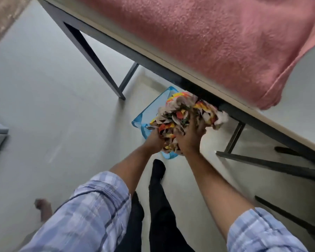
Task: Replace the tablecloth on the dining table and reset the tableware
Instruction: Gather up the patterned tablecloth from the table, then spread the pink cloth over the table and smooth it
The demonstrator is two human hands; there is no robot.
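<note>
Pink terry tablecloth [216, 42] covers the dining table [147, 51] across the upper right. At centre frame, left hand [154, 140] and right hand [190, 138] both clutch a bunched multicoloured patterned cloth [185, 113] above a blue basket [144, 117] on the floor.

Both hands [173, 139] clenched, arms outstretched

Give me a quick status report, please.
Both hands, left hand and right hand, gripping bunched patterned cloth above blue basket. Pink cloth on table.
</note>
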